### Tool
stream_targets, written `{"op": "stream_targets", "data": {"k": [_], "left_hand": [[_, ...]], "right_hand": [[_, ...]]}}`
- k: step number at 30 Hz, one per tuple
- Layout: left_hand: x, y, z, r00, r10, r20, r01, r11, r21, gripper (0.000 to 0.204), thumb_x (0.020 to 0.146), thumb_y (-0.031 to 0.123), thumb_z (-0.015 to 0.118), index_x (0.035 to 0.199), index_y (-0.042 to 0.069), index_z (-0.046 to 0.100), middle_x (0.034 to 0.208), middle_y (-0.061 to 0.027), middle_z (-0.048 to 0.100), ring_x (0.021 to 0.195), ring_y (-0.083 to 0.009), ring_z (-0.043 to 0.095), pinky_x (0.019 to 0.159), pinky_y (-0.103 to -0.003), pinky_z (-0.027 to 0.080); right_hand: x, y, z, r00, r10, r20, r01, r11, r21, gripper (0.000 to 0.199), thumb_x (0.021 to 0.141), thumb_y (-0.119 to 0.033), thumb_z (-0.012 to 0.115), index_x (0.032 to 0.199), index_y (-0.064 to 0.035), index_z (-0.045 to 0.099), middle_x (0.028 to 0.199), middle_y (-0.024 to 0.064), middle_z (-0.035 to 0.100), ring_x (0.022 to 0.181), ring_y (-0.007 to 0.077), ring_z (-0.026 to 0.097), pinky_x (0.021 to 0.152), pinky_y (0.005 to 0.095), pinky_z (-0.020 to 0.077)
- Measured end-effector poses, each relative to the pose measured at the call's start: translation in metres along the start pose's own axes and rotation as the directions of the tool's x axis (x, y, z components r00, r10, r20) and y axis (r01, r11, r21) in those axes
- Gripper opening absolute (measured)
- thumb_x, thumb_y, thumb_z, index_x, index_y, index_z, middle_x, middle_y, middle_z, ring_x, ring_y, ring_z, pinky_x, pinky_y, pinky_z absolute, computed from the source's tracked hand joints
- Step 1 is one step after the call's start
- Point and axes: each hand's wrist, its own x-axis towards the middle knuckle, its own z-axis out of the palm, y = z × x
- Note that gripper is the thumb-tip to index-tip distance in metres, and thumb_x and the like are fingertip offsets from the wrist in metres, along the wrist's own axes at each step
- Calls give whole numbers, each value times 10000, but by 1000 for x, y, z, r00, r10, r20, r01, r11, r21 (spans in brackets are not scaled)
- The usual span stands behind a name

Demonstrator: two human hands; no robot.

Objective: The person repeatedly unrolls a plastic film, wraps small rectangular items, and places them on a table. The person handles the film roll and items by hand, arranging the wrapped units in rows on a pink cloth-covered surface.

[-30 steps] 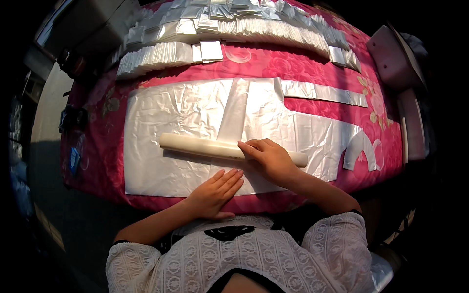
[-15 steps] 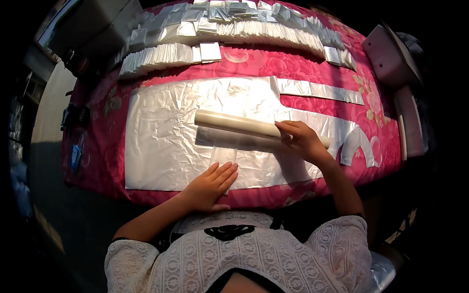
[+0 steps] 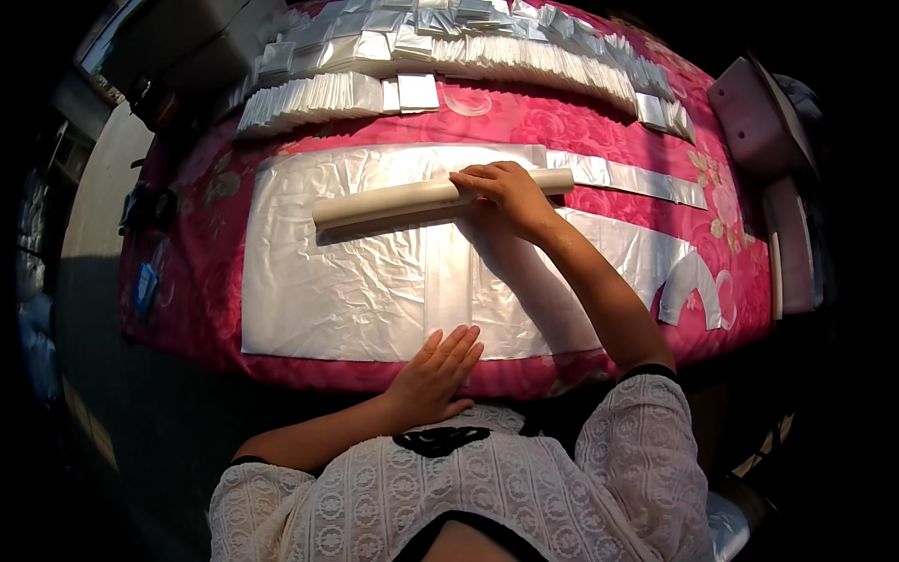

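Observation:
Spread across the table is a shiny, thin white plastic sheet (image 3: 318, 290), apron-like in outline, with strap-like strips at its right end. My right hand (image 3: 508, 195) is closed around a cream-white tube (image 3: 384, 204), near its middle. The tube lies slanted over the far part of the sheet, its right end higher than its left. At the sheet's near edge my left hand (image 3: 440, 373) rests flat, fingers stretched out and pointing away from me. A narrow folded band (image 3: 448, 281) of plastic runs across the sheet, between my left hand and the tube.
A pink floral cloth (image 3: 524, 126) covers the table. Along the far side stand rows of folded white plastic packets (image 3: 552, 66). Pink bins (image 3: 757, 112) are at the right edge. A small blue packet (image 3: 145, 286) lies at the left edge, and a large box (image 3: 197, 47) stands far left.
My right hand has moved the tube away from me and leftward, and the tube now tilts the other way. The folds around the band look flatter. My left hand stays near the front edge.

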Motion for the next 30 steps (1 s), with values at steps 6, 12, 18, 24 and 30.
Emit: {"op": "stream_targets", "data": {"k": [6, 12, 18, 24, 30], "left_hand": [[-5, -6, -2, 993, 115, -29, -115, 993, -10, 755, 765, 455, 588, 1297, -28, 357, 1397, -214, 298, 1307, -332, 279, 1046, -454, 251], [-19, -19, -8, 995, 97, 17, -97, 995, 4, 717, 759, 400, 602, 1292, -18, 367, 1387, -177, 337, 1291, -298, 319, 1048, -428, 267], [-19, -10, 1, 997, 78, -1, -78, 987, 139, 667, 750, 321, 575, 1285, -24, 378, 1376, -184, 352, 1284, -296, 335, 1046, -417, 266], [-23, -7, 7, 996, 86, -32, -79, 981, 174, 574, 764, 201, 517, 1274, -30, 391, 1371, -196, 354, 1278, -303, 345, 1039, -421, 274], [-26, -14, -2, 964, 157, -213, -161, 987, 1, 488, 743, 103, 558, 1204, -18, 455, 1277, -186, 431, 1167, -306, 450, 959, -415, 390]], "right_hand": [[21, 12, 0, 998, 58, 38, -58, 998, -10, 493, 690, 8, 636, 1163, -121, 579, 1104, 88, 601, 986, 288, 559, 864, 371, 451], [-28, -32, -39, 976, 106, 190, -131, 984, 122, 521, 687, 37, 635, 1178, -125, 567, 1096, 100, 599, 967, 286, 558, 857, 372, 444], [-71, -67, -52, 948, 136, 286, -174, 978, 111, 485, 710, 2, 615, 1172, -140, 577, 1109, 58, 598, 1027, 250, 521, 891, 353, 414], [-29, -28, -14, 990, 104, 93, -108, 993, 44, 502, 699, 18, 622, 1169, -153, 582, 1115, 52, 600, 1009, 258, 537, 895, 350, 419], [11, -1, 8, 991, 79, -106, -94, 985, -145, 518, 681, 16, 641, 1174, -125, 567, 1178, 99, 556, 1079, 316, 502, 927, 385, 427]]}}
